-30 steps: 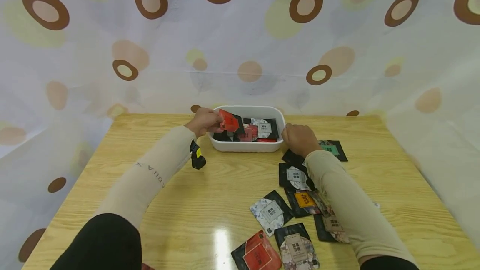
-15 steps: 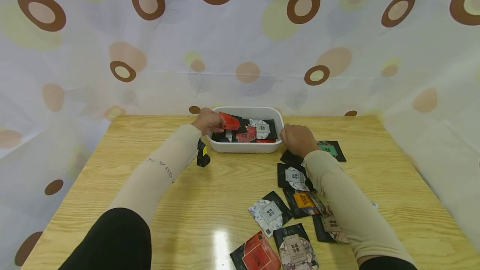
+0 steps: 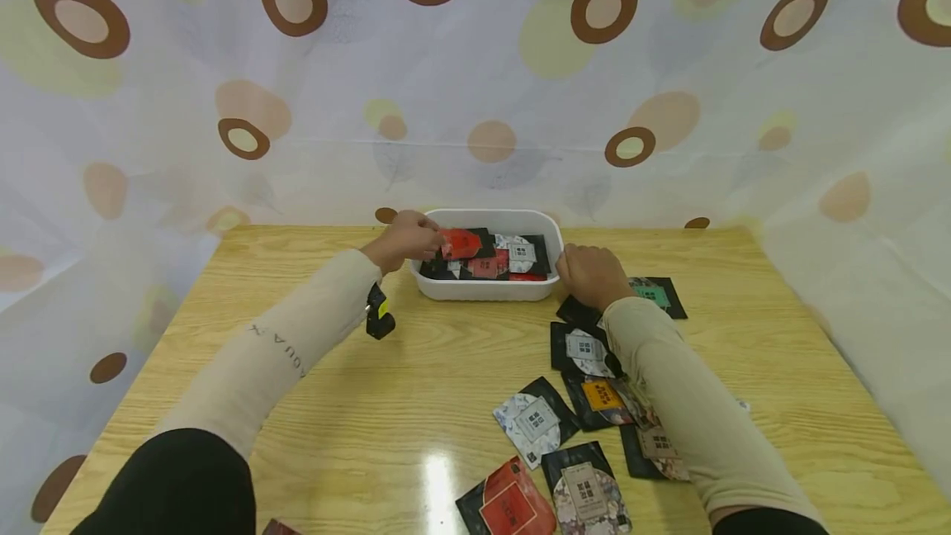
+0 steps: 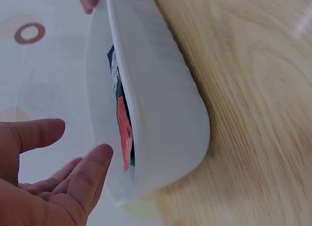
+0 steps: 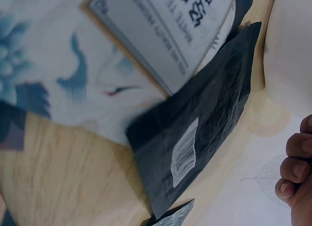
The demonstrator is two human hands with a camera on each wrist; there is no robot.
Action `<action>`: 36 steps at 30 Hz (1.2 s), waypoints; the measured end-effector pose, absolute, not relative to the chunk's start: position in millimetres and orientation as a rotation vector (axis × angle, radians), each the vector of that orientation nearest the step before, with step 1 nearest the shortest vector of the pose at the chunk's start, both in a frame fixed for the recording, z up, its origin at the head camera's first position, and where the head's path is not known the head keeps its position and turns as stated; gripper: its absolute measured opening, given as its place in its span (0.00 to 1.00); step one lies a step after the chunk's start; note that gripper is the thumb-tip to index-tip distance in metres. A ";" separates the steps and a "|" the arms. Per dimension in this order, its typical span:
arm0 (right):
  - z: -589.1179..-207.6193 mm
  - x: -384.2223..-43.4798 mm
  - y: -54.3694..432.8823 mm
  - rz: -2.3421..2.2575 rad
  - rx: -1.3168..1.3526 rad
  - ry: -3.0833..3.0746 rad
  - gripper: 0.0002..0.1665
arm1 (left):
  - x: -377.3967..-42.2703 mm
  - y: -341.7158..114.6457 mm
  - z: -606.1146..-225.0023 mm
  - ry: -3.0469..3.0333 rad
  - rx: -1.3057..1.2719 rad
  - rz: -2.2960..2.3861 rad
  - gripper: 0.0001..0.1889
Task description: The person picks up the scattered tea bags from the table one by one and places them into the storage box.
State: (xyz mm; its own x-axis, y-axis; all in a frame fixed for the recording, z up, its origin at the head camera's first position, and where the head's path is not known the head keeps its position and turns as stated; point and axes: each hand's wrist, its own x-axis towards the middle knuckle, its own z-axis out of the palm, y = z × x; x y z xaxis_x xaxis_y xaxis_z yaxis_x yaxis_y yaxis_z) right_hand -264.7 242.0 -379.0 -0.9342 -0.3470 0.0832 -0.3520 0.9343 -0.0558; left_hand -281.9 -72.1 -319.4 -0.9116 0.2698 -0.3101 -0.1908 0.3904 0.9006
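Ease the left hand (image 3: pixel 407 238) back gently, with fingers parted and clasping nothing, from beside the red packet (image 3: pixel 462 243) lying on other packets (image 3: pixel 486 267) in the left end of the white bin (image 3: pixel 486 291). Best steady the right rim with the curled fingers of the right hand (image 3: pixel 592 276); cannot tell whether gripping.

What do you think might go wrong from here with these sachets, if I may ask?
The topmost red sachet lies on others in the white bin, so a bump might shift it. The left hand, open at the bin's left end, could knock the rim. The right sleeve runs close to or over the orange-labelled sachet and might drag it.
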 end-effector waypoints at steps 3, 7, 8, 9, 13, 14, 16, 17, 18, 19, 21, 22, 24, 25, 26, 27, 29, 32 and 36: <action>-378.9 -264.1 241.0 0.093 0.561 -3.006 0.22 | -268.4 -87.1 -313.9 2.270 0.184 1.413 0.24; -376.9 -262.7 240.3 0.093 0.561 -2.991 0.22 | -245.6 -107.0 -308.6 2.311 0.282 1.244 0.20; -376.5 -262.6 240.5 0.095 0.561 -2.988 0.22 | -239.7 -112.2 -307.7 2.317 0.310 1.197 0.19; -376.6 -262.6 241.6 0.095 0.556 -2.989 0.21 | -233.7 -116.7 -307.2 2.322 0.341 1.149 0.17; -380.2 -263.6 246.5 0.078 0.530 -3.001 0.21 | -209.5 -133.1 -311.1 2.309 0.497 0.961 0.11; -381.0 -263.7 247.7 0.071 0.524 -3.004 0.21 | -202.8 -136.1 -312.5 2.300 0.546 0.913 0.10; -382.5 -263.8 249.8 0.062 0.511 -3.010 0.21 | -189.6 -140.6 -316.8 2.276 0.654 0.825 0.08; -383.0 -263.3 250.8 0.060 0.509 -3.011 0.21 | -182.5 -142.3 -318.6 2.266 0.715 0.777 0.07; -383.5 -263.0 251.7 0.061 0.505 -3.012 0.21 | -174.9 -143.6 -319.8 2.255 0.771 0.727 0.07; -383.9 -262.5 252.5 0.064 0.502 -3.012 0.21 | -167.2 -144.8 -321.0 2.238 0.825 0.679 0.07; -384.5 -261.4 254.2 0.072 0.496 -3.009 0.21 | -150.8 -145.8 -322.2 2.208 0.895 0.567 0.09; -384.5 -260.6 255.2 0.078 0.492 -3.006 0.21 | -142.0 -145.7 -323.2 2.201 0.912 0.503 0.11; -383.8 -259.1 256.6 0.089 0.485 -2.997 0.21 | -124.6 -145.3 -326.4 2.199 0.908 0.362 0.15; -382.9 -258.2 256.9 0.095 0.482 -2.994 0.21 | -116.1 -145.1 -329.0 2.208 0.910 0.277 0.18; -382.0 -257.6 257.3 0.096 0.481 -2.989 0.21 | -108.2 -145.3 -332.2 2.220 0.919 0.183 0.21; -381.0 -256.8 257.4 0.102 0.482 -2.983 0.21 | -101.0 -145.9 -335.9 2.235 0.928 0.091 0.24; -379.9 -256.5 257.0 0.107 0.482 -2.978 0.21 | -88.7 -148.5 -344.0 2.274 1.014 -0.110 0.29; -380.2 -257.4 255.7 0.106 0.485 -2.976 0.22 | -76.2 -155.4 -356.0 2.324 1.176 -0.335 0.36; -382.6 -258.0 254.7 0.104 0.494 -2.974 0.22 | -68.4 -163.2 -368.9 2.378 1.367 -0.449 0.39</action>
State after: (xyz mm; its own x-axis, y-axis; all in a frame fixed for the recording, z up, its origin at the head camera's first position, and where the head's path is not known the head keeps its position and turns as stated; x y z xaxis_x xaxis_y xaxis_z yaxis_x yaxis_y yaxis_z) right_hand -258.0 254.7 -382.6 -0.9388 -0.3175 0.1337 -0.3261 0.9441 -0.0476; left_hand -68.4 -163.2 -368.9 -0.4673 0.7569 -0.4568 0.8714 0.4816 -0.0934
